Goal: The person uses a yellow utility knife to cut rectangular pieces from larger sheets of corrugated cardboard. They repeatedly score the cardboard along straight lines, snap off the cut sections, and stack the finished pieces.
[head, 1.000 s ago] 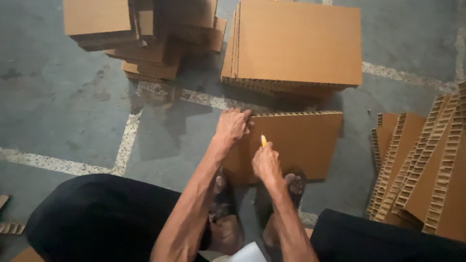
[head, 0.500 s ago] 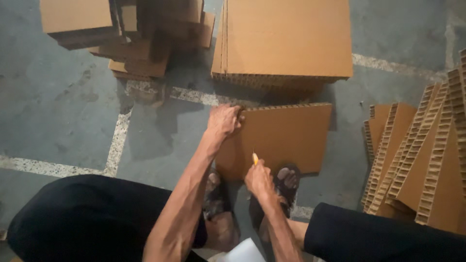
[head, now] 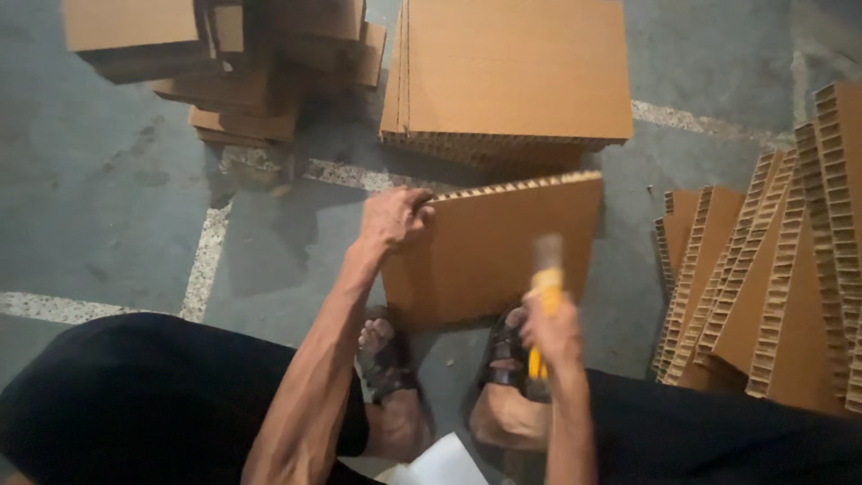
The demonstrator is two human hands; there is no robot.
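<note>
A brown honeycomb cardboard panel (head: 489, 247) stands on edge on the concrete floor in front of my sandalled feet (head: 391, 359). My left hand (head: 392, 216) grips its top left corner and holds it upright. My right hand (head: 552, 328) is closed around a yellow-handled cutter (head: 544, 287), which is blurred, raised in front of the panel's lower right part. Whether the blade touches the panel cannot be made out.
A flat stack of large cardboard panels (head: 512, 76) lies just behind the upright one. Smaller cardboard pieces (head: 242, 63) are piled at the far left. Honeycomb strips and panels (head: 781, 260) lean at the right. A white sheet (head: 440, 467) lies by my knees.
My right hand with the cutter has moved right and down, away from the panel's top edge toward its lower right. My left hand stays on the top left corner.
</note>
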